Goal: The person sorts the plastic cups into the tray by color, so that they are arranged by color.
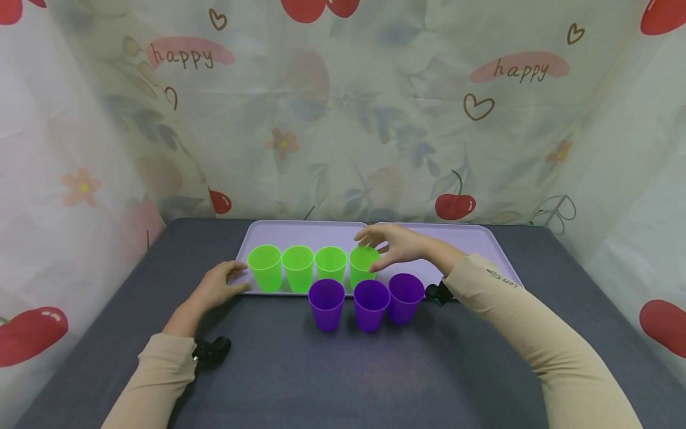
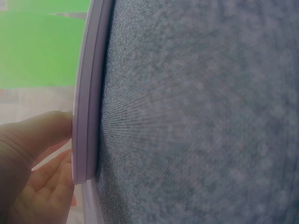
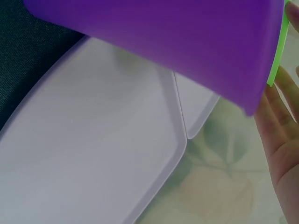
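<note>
Head view showed your right hand (image 1: 404, 244) at the rightmost green cup (image 1: 360, 266), which stood upright at the end of its row. Your fingers were curved around the upper part of this cup, with the thumb on the near side; how firm the hold was, I could not tell. Three other green cups (image 1: 298, 271) stood upright to its left, all on the left tray (image 1: 313, 231), which was pale lilac. Your left hand (image 1: 220, 283) rested with thumb and fingers spread at the left end of this tray; the left wrist view showed them against its corner. Three purple cups (image 1: 371, 310) stood upright on the dark counter (image 1: 332, 387), in front of the trays. The middle one and the right one were close together, and the left one stood a little apart. Beside the left tray lay the right tray (image 1: 461, 250), of the same colour. From the right wrist view, a purple cup covered much of the upper part. Behind the counter hung a cloth (image 1: 343, 149) with cherries, flowers and the word "happy".
</note>
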Tool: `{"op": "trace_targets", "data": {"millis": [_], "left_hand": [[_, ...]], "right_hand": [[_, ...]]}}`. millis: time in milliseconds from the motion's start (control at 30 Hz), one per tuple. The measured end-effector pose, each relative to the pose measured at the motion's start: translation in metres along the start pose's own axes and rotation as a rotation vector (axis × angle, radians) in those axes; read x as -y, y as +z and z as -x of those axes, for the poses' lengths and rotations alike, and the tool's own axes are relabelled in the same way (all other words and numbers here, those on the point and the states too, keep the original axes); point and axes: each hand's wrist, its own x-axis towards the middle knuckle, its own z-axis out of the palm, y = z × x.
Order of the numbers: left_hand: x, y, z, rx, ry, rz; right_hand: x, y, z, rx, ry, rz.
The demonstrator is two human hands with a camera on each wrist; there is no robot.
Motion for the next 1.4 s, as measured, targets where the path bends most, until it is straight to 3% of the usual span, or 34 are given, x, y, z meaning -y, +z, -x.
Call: {"op": "trace_targets", "data": {"millis": [467,767,1000,1400], "left_hand": [[-0.004,-0.001,0.000,0.006,-0.004,-0.004],[-0.003,-0.001,0.001,0.006,0.004,-0.005],[-0.003,-0.001,0.002,0.010,-0.006,-0.002],[-0.004,-0.002,0.003,-0.007,0.016,0.003]], "right_hand": [[0.000,-0.002,0.002,0.022,0.002,-0.054],[0.004,-0.015,0.018,-0.117,-0.023,-0.035],[0.005,-0.016,0.048,-0.288,0.005,-0.057],[-0.036,0.006,0.136,-0.598,0.234,-0.013]]}}
